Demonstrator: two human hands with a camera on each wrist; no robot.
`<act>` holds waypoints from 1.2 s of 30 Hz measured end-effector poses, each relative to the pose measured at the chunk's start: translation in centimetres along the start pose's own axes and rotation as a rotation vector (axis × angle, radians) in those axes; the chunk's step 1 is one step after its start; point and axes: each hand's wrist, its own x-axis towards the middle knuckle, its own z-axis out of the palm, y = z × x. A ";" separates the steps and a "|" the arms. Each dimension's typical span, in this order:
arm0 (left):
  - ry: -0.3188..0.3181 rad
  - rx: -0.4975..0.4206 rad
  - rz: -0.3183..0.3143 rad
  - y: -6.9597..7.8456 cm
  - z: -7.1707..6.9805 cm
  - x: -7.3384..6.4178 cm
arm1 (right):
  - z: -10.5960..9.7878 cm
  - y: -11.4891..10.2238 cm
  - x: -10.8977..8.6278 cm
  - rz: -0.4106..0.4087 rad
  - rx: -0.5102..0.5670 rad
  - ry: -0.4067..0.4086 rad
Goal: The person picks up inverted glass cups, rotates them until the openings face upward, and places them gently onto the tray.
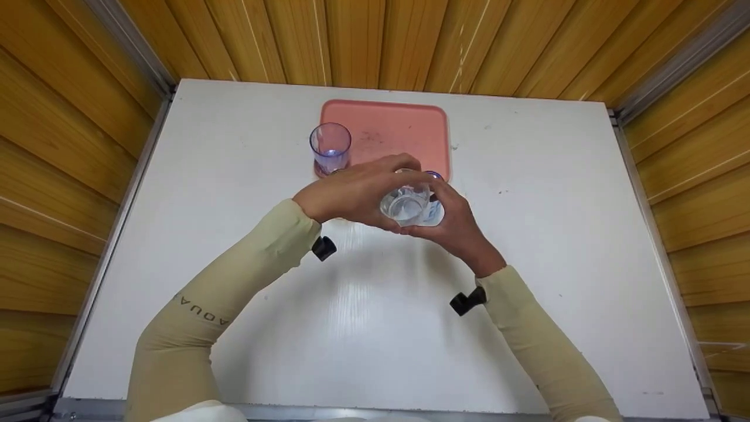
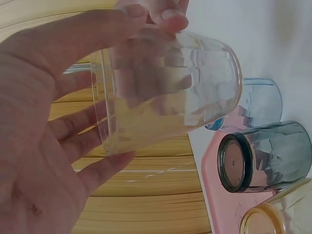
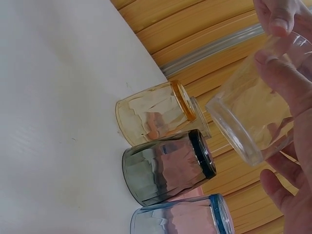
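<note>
Above the table, both hands hold a clear glass point(image 1: 408, 206) between them. My left hand point(image 1: 360, 190) grips it from the left, its thumb and fingers spread round one end in the left wrist view. On the other side, my right hand point(image 1: 454, 220) curls round the glass, thumb on the near wall. Below and beyond stand a blue glass point(image 2: 263, 100), a grey glass point(image 2: 278, 158) and an amber glass point(image 3: 151, 114), each with its thick base upward. In the head view the hands cover most of these three.
A pink tray point(image 1: 392, 126) lies at the back of the white table point(image 1: 527, 234). At the tray's left edge stands a purple-blue glass point(image 1: 331, 143). Wood-patterned panels point(image 1: 351, 41) wall in the back and both sides.
</note>
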 end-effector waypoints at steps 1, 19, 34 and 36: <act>-0.003 -0.003 0.001 0.0 0.0 0.0 | 0.0 0.0 0.0 -0.004 -0.002 0.001; -0.040 0.050 -0.017 0.0 -0.3 0.3 | -0.1 0.0 0.1 0.018 -0.009 -0.009; -0.018 0.095 -0.028 -0.1 -0.9 0.5 | -0.5 0.1 0.3 0.025 -0.029 -0.017; -0.019 0.102 -0.035 -0.1 -1.1 0.5 | -0.6 0.2 0.3 0.036 -0.038 -0.016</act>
